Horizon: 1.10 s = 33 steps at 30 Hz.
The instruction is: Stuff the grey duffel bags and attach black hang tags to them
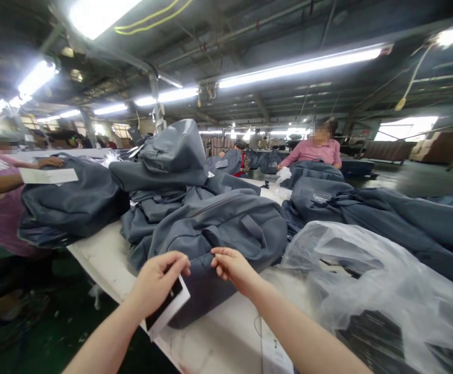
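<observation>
A dark blue-grey bag point(226, 223) lies on the white table in front of me, with a strap loop on its right part. My left hand point(160, 280) is closed at the bag's near left side; a black and white card point(177, 306) hangs just below its fingers. My right hand point(230, 265) is pinched over the bag's near side, its thumb and fingertips together. Whatever is between the fingertips of either hand is too small to make out.
More grey bags point(175, 150) are piled behind. A clear plastic bag point(346, 259) with dark pieces lies at the right. At the left a person's hand point(51, 162) rests on another bag. A person in pink point(315, 150) is across the table point(105, 259).
</observation>
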{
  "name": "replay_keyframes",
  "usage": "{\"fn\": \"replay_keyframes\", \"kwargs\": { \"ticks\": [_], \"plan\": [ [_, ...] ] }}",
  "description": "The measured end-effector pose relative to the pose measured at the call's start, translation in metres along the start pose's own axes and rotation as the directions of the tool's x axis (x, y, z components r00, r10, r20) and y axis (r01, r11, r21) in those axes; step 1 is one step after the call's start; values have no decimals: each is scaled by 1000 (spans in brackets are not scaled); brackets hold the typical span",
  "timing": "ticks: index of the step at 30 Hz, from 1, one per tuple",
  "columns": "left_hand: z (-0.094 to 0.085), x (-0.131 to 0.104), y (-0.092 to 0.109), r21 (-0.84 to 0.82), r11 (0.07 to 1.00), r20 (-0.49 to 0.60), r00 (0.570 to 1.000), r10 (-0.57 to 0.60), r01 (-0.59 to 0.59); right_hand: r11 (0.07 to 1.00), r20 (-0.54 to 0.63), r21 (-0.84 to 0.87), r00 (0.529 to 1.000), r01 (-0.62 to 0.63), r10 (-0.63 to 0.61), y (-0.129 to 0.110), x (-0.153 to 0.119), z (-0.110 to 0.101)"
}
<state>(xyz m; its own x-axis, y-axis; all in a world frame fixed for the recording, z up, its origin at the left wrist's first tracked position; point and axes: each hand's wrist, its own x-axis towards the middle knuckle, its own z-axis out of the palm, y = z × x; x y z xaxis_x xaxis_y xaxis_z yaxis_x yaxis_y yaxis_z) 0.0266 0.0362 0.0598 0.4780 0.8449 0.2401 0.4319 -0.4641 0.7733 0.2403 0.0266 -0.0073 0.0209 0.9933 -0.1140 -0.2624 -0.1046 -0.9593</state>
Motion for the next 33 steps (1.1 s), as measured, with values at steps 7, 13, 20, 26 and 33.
{"fn": "replay_keyframes", "kwargs": {
  "ticks": [7,13,20,26,33],
  "plan": [
    [-75,118,0,-38,992,67,991,-116,119,614,-135,-707,785,351,-604,-35,76,-29],
    [-60,163,-9,128,992,209,977,-50,24,342,46,-801,620,492,-783,-44,98,-38],
    [-36,179,-9,267,954,322,946,45,-137,465,107,-594,637,657,-764,-65,104,-13],
    [-24,184,-6,351,910,354,931,90,-222,648,235,-469,792,600,-563,-61,126,-1],
    [-24,176,-11,490,828,445,895,29,-270,740,131,-481,873,470,-469,-58,130,-14]
  ]
}}
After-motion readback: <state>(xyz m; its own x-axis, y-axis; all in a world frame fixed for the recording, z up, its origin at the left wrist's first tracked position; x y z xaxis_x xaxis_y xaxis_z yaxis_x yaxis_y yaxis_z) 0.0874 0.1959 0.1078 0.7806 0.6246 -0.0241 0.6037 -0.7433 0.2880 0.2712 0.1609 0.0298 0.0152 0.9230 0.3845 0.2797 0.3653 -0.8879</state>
